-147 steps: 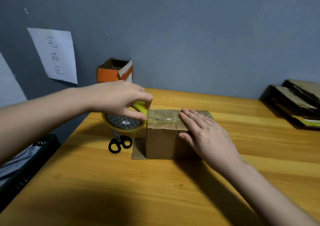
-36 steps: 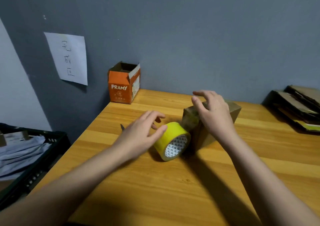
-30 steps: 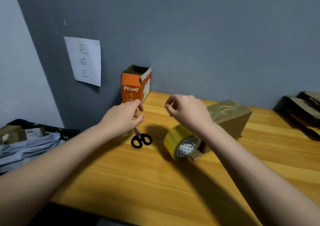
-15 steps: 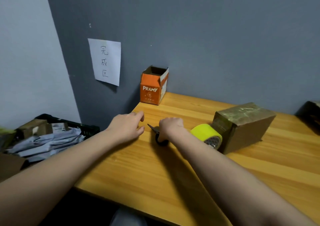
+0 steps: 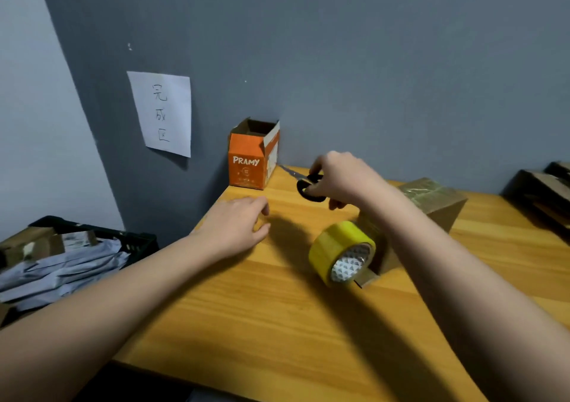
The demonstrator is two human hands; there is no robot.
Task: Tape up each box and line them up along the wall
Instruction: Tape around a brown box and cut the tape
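My right hand (image 5: 342, 177) is lifted above the wooden table (image 5: 277, 315) and grips black-handled scissors (image 5: 303, 182), blades pointing left toward the wall. A yellow tape roll (image 5: 342, 252) stands on edge against the brown cardboard box (image 5: 438, 201), whose top carries clear tape; my right forearm hides part of the box. My left hand (image 5: 237, 227) rests flat on the table to the left, fingers apart, holding nothing. An orange box marked PRAMY (image 5: 251, 160), its top open, stands against the grey wall.
A paper sign (image 5: 162, 113) hangs on the wall left of the orange box. A black crate (image 5: 135, 241) with grey bags sits beyond the table's left edge. Flattened cardboard (image 5: 546, 191) is stacked at the far right.
My right hand has picked the scissors up off the table and raised them. The left hand has stayed on the table. The view has shifted slightly.
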